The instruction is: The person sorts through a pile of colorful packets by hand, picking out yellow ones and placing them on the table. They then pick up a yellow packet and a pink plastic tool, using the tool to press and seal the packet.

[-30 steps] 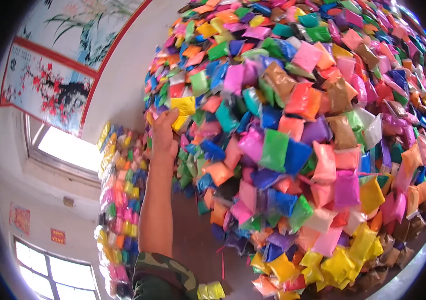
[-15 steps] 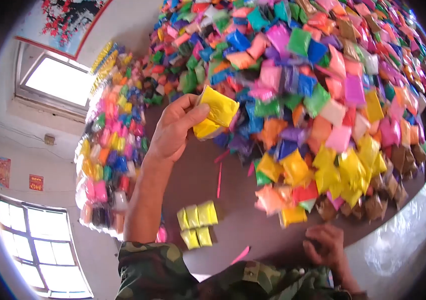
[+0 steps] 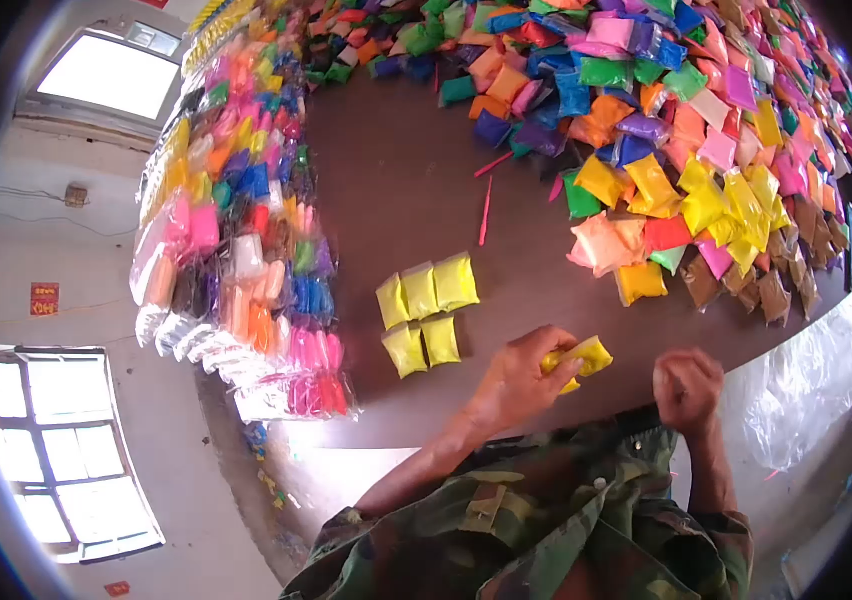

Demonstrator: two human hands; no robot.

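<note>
Close to the table's front edge, my left hand grips a small yellow packet, which looks bent between thumb and fingers. To its right, my right hand is raised with the fingers curled in, and nothing shows in it. Several flat yellow packets lie in two short rows on the dark table, left of and beyond my left hand. A loose group of deeper yellow packets rests at the near edge of the big pile.
A large heap of small coloured packets covers the table's far and right side. Bundled bags of coloured packets line the left edge. Thin pink sticks lie on the brown tabletop. Clear plastic hangs at the right.
My left hand has come down and right with the yellow packet, from above the table to near my body. My right hand has risen slightly and curled tighter. The view has shifted.
</note>
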